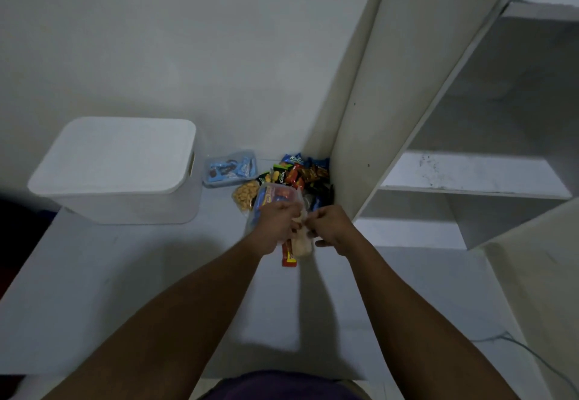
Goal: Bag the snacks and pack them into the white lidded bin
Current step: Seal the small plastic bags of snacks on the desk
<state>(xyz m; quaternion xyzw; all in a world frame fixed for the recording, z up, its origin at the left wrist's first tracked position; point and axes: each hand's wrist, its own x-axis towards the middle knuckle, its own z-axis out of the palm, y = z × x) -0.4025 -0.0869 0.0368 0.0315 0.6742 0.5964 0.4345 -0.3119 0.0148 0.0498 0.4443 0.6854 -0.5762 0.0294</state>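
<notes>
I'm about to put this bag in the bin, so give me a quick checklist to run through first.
1. Grip on the clear bag: ok, left hand and right hand both hold it.
2. Its mouth sealed: cannot tell, fingers hide it.
3. The white bin open: not ok, its lid is on.
4. The other filled bag packed: not ok, it lies beside the bin.
5. Everything bagged: not ok, a pile of loose snacks lies by the panel.

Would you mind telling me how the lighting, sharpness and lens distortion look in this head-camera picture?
Head view: dim and greyish overall, with no glare; the left hand, the right hand and the clear bag they hold are slightly blurred; the white bin is sharper; the wide lens tilts the cupboard door outward; the arms cast a soft shadow on the table.
</notes>
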